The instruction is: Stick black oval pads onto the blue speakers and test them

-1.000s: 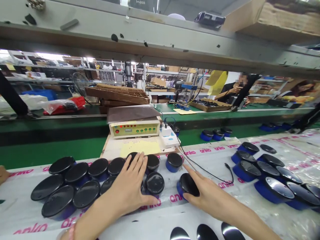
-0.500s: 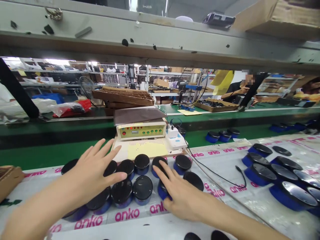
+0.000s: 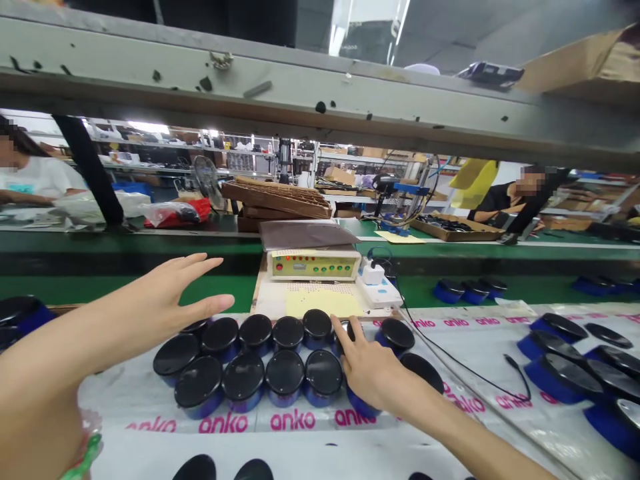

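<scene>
Several round blue units with black tops, one of them [image 3: 243,377] near the middle, stand in two rows on a white sheet printed "anko" [image 3: 293,421]. My left hand [image 3: 170,293] hovers over the left end of the rows with its fingers apart, holding nothing. My right hand [image 3: 373,370] lies over units at the right end, fingers spread, its fingertips on or just above a black top [image 3: 345,333]. The palm partly hides another blue unit [image 3: 364,403] beneath it. One more unit [image 3: 423,372] stands beside the right wrist.
A control box [image 3: 315,265] with buttons sits behind the rows, beside a white power strip [image 3: 380,290] with a black cable. More blue units [image 3: 565,377] are at the right. A metal shelf beam [image 3: 280,100] crosses above. Two people are across the line.
The view has shifted left and the scene appears further right. My left hand has moved off the units to the left. Two even rows now show between my hands, with the right hand still over units.
</scene>
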